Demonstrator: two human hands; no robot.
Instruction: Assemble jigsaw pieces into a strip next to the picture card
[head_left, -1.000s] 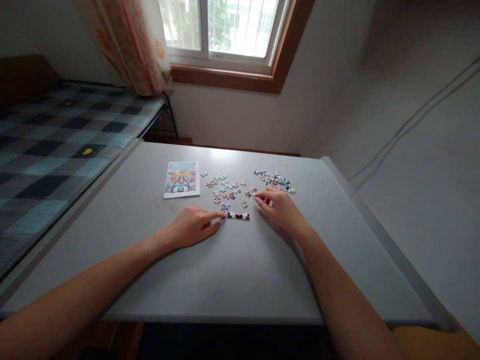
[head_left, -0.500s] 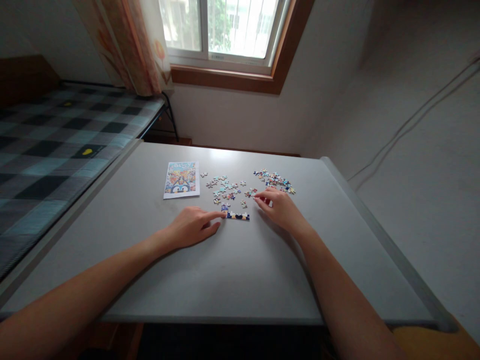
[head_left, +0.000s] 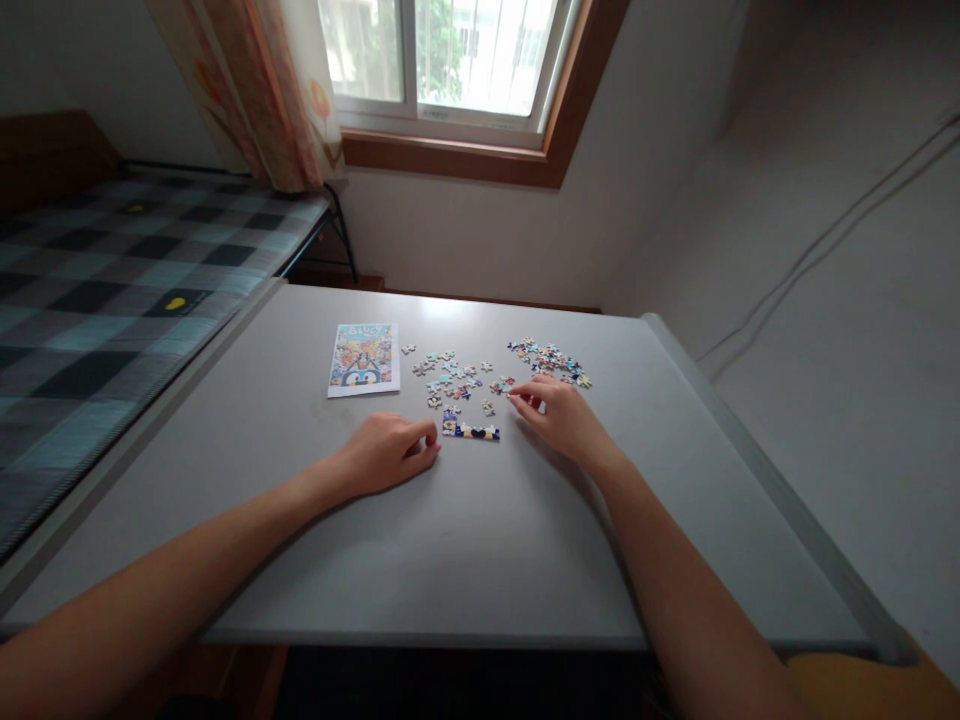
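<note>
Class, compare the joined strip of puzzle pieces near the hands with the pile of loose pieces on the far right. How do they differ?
The joined strip is interlocked in a straight row; the loose pile is scattered and unconnected. The strip looks mostly dark blue; the pile is mixed colours. The strip lies nearer the person, the pile farther back. Both lie flat on the grey table.

The colourful rectangular printed picture sheet (head_left: 363,358) on the grey table (head_left: 480,540) bore a blue heading, too small to read. No other text was legible.
</note>
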